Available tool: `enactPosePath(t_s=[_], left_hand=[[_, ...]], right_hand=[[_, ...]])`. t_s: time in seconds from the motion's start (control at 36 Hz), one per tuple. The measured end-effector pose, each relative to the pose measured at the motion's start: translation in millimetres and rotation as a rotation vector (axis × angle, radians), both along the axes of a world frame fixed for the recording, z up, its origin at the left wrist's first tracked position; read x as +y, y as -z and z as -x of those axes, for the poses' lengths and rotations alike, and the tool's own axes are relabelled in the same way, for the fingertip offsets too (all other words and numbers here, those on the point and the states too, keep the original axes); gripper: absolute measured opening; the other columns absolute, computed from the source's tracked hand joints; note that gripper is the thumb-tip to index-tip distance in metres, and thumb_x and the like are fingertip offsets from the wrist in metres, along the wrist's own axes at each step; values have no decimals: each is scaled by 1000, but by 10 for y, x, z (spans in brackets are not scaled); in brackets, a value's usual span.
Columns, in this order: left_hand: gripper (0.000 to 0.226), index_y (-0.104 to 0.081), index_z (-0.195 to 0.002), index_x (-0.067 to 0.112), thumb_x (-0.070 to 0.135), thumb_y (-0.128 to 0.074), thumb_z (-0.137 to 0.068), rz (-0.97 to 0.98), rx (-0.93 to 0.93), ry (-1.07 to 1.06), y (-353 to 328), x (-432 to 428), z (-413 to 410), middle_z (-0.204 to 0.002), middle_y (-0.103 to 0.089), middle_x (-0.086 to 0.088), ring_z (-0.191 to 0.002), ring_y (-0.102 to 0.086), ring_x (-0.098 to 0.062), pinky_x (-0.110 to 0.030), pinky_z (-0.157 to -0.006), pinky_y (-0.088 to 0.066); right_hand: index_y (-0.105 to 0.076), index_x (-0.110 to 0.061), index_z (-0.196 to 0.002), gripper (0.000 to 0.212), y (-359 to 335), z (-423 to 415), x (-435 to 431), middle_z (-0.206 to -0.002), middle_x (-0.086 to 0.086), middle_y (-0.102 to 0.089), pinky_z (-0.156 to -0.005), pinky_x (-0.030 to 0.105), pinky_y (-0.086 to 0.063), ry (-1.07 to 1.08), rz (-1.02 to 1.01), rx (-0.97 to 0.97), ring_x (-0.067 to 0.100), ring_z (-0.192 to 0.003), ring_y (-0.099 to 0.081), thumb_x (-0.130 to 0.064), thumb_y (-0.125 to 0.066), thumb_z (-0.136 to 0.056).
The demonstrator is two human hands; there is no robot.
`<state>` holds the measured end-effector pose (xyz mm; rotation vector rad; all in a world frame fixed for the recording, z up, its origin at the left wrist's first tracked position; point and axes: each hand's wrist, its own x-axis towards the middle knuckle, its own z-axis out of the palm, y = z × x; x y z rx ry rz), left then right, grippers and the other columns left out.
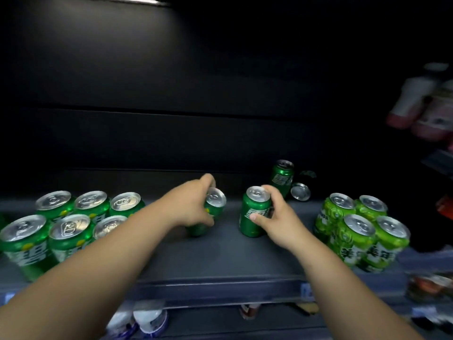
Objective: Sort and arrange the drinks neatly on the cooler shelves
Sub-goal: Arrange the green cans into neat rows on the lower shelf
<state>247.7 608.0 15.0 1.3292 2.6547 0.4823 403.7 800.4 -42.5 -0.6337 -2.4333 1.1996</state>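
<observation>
On the dark cooler shelf (220, 253), my left hand (193, 204) grips a dark green can (214, 202) that leans to the left. My right hand (274, 214) holds another dark green can (253, 212) standing upright near the shelf's middle. A block of several dark green cans (63, 227) stands at the left, partly hidden by my left forearm. Several light green cans (360, 229) stand grouped at the right. Behind my right hand one more dark green can (282, 176) stands upright, and a can (300, 191) lies on its side beside it.
The shelf's front lip (220, 285) runs across below my forearms. Bottles with pale caps (149, 320) show on the shelf underneath. Blurred pink and white bottles (421, 106) sit at the upper right. The cooler's back wall (171, 94) is dark.
</observation>
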Motion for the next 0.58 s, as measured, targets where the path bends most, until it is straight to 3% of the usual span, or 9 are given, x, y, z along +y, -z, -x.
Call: enactPosePath(t_s=[0.08, 0.14, 0.22, 0.31, 0.42, 0.58], left_hand=[[83, -39, -124, 33, 46, -86, -57, 107, 88, -48, -117, -177, 37, -114, -62, 5, -99, -61, -22, -34, -76, -51], [89, -39, -133, 34, 52, -86, -59, 179, 140, -82, -176, -277, 35, -122, -62, 4, -107, -60, -23, -36, -82, -51], [82, -48, -130, 34, 60, -83, -61, 319, 205, -115, -288, -396, 10, -120, -63, 5, -106, -61, -23, -39, -85, -53], [76, -53, -125, 35, 61, -83, -60, 410, 228, -118, -378, -481, 5, -117, -64, 7, -103, -62, -23, -41, -86, -54], [83, -47, -140, 33, 50, -83, -68, 333, 92, -91, -413, -587, 64, -131, -60, 5, -114, -59, -21, -38, -97, -50], [74, -53, -135, 37, 41, -86, -70, 239, -17, -42, -413, -723, 284, -128, -62, 12, -113, -59, -13, -37, -99, -49]], right_hand=[[-44, -43, -131, 64, -45, 19, -3, -123, -15, -63, -105, 40, -49, -48, -12, -19, 10, -115, -60, -34, -80, -80], [-45, -33, -140, 78, -88, 55, 7, -133, -4, -59, -106, 39, -47, -35, -51, -15, 16, -121, -57, -44, -83, -73], [-48, -25, -141, 74, -162, 100, 14, -133, 1, -58, -98, 32, -45, -31, -114, -19, 19, -119, -56, -36, -83, -78], [-49, -28, -141, 69, -177, 137, -28, -131, 2, -59, -94, 31, -44, -68, -138, -49, 20, -116, -57, -34, -81, -81], [-47, -31, -143, 70, -169, 193, -221, -133, 1, -58, -100, 34, -46, -125, -93, -46, 20, -120, -57, -33, -80, -82], [-42, -29, -149, 74, -194, 317, -498, -142, 0, -55, -99, 25, -39, -177, -85, -43, 17, -126, -53, -28, -79, -85]])
